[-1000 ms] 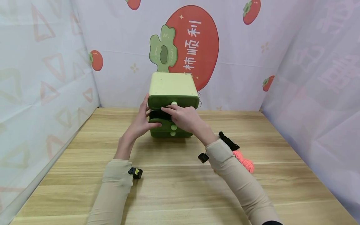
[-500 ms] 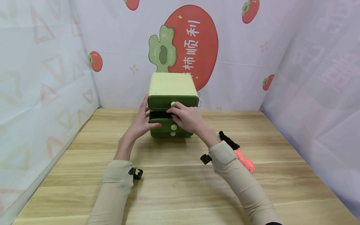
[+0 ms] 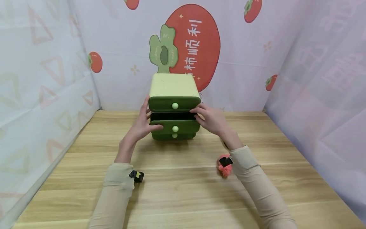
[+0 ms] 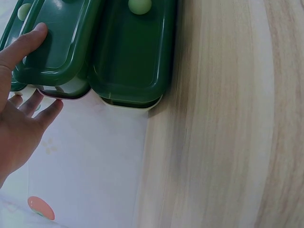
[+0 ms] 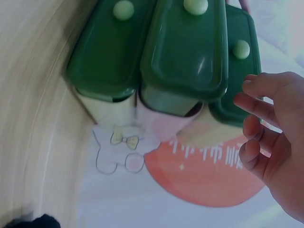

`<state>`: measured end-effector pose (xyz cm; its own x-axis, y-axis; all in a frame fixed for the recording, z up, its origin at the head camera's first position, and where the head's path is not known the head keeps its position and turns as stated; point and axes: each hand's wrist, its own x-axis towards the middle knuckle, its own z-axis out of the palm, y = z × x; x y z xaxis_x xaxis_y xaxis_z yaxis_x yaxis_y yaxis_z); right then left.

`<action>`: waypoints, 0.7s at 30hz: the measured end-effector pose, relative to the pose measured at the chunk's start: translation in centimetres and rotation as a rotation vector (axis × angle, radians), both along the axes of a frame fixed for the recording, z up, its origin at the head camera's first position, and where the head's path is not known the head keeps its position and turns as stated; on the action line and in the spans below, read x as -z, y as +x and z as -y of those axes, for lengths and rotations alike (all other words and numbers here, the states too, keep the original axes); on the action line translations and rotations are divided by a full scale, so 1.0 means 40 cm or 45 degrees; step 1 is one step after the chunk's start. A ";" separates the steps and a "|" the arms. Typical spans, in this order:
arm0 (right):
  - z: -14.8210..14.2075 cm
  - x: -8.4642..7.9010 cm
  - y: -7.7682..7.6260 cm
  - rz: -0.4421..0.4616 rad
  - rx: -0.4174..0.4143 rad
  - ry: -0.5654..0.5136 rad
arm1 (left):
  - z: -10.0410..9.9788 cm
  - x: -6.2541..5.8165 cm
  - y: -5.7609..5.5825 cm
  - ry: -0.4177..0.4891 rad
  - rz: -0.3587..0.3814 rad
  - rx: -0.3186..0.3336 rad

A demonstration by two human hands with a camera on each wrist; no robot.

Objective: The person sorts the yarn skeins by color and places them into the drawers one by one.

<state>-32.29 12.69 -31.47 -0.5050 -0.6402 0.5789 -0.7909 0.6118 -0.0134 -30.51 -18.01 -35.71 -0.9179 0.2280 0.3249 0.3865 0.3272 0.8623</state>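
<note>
A small cabinet with a pale yellow-green top (image 3: 174,84) stands at the back of the table. Its middle drawer (image 3: 187,126) is pulled part way out; the inside looks dark. My left hand (image 3: 140,124) lies at the cabinet's left side, its thumb on the middle drawer's front and its fingertips against the side. At the right end of the drawer gap is my right hand (image 3: 211,119), fingers loosely bent and holding nothing. In the right wrist view that hand (image 5: 280,137) hovers beside the top drawer (image 5: 237,66), with no clear contact.
Coral yarn (image 3: 224,171) lies on the wooden table (image 3: 177,197), partly hidden by the right wrist's camera. Something black and fuzzy (image 5: 35,222) shows at the right wrist view's corner. Printed cloth walls (image 3: 240,79) enclose the back and sides.
My right hand has slid right from the middle of the cabinet's front to its right edge, uncovering the knobs. Its arm now covers most of the yarn. The left hand stays put.
</note>
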 end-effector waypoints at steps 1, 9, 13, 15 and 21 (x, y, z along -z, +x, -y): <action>-0.009 0.001 -0.003 -0.008 0.010 -0.006 | 0.000 -0.008 0.005 0.000 0.006 0.001; -0.066 0.009 -0.008 0.079 0.135 0.022 | -0.005 -0.065 0.046 -0.026 0.057 0.015; -0.094 0.019 -0.007 0.170 0.215 0.082 | -0.008 -0.064 0.046 -0.024 0.053 0.017; -0.112 0.025 -0.009 0.215 0.268 0.117 | -0.010 -0.061 0.046 -0.018 0.053 0.016; -0.178 0.044 -0.015 0.387 0.430 0.202 | -0.009 -0.055 0.046 -0.010 0.055 0.014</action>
